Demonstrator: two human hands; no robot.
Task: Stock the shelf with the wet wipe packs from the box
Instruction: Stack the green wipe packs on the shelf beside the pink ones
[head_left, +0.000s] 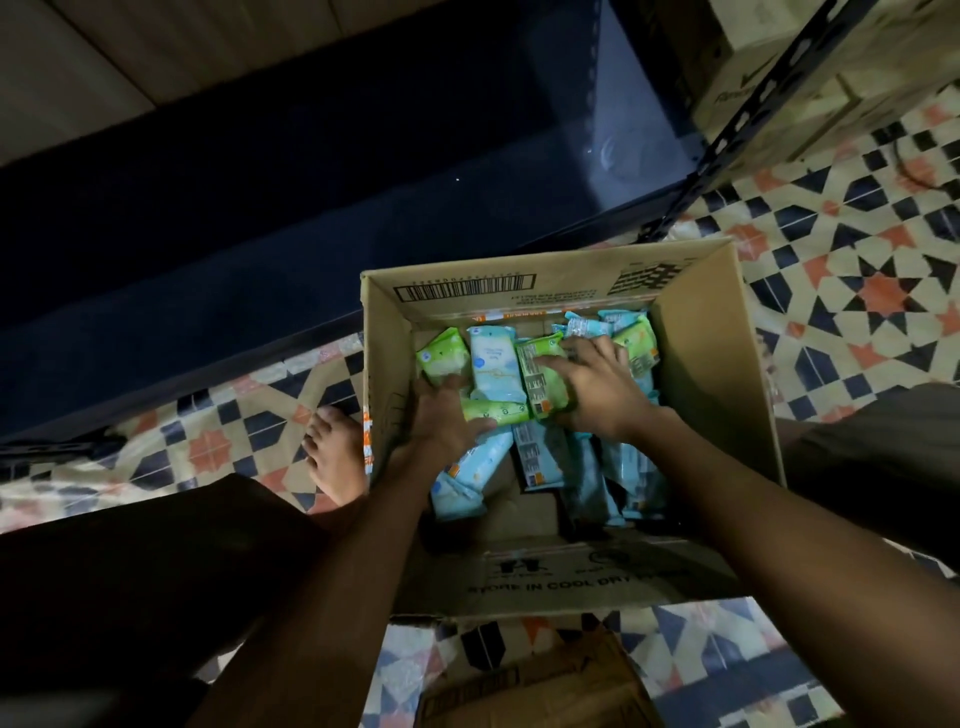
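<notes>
Under both hands the wet wipe packs (491, 364) are glossy plastic film, green and pale blue. Around them the box (717, 374) is matt brown cardboard. Beyond it, the shelf (311, 208) looks smooth, dark metal.

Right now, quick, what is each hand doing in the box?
Left hand: fingers curled on a green pack lying crosswise.
Right hand: fingers spread flat over another green pack; a real grip cannot be told.
</notes>
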